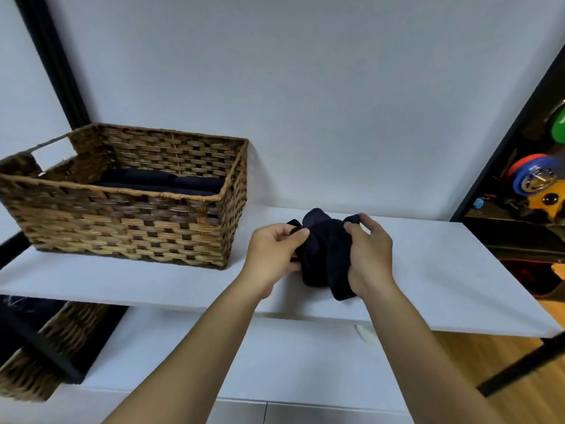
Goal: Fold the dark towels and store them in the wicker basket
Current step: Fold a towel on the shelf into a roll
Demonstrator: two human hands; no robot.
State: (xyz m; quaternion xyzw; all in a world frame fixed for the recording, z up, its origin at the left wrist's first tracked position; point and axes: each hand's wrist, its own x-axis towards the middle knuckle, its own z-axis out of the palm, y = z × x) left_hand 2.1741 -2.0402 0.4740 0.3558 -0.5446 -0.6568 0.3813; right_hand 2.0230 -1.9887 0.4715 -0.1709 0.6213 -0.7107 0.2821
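A crumpled dark towel (325,252) lies bunched on the white shelf (443,270), right of centre. My left hand (273,254) pinches its left edge between thumb and fingers. My right hand (371,255) grips its right side, thumb on the cloth. The wicker basket (122,228) stands on the shelf to the left, about a hand's width from my left hand. Inside it lie folded dark towels (159,183), low against the bottom.
A white wall rises right behind the shelf. A second wicker basket (39,356) sits on a lower level at bottom left, beside a black frame bar (36,344). Coloured spools (533,179) and clutter fill a dark rack at the right.
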